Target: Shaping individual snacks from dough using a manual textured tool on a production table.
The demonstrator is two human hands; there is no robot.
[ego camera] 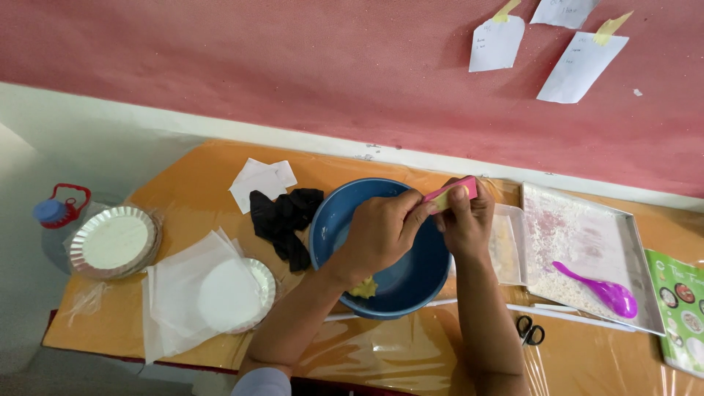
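Note:
My left hand [378, 231] and my right hand [467, 220] meet above a blue bowl [334, 220] on an orange table. Both hands grip a small pink scraper [449, 196], smeared with yellow dough, over the bowl's far right rim. A lump of yellow dough [364, 288] lies in the bowl near its front edge, partly hidden under my left wrist.
Black gloves [284, 220] and white paper [260, 180] lie left of the bowl. Foil plates [114, 240] and a plate under clear sheets [220, 293] sit further left. At the right are a floured metal tray [587, 242] with a purple spoon [603, 290], scissors [529, 330] and a green leaflet [682, 308].

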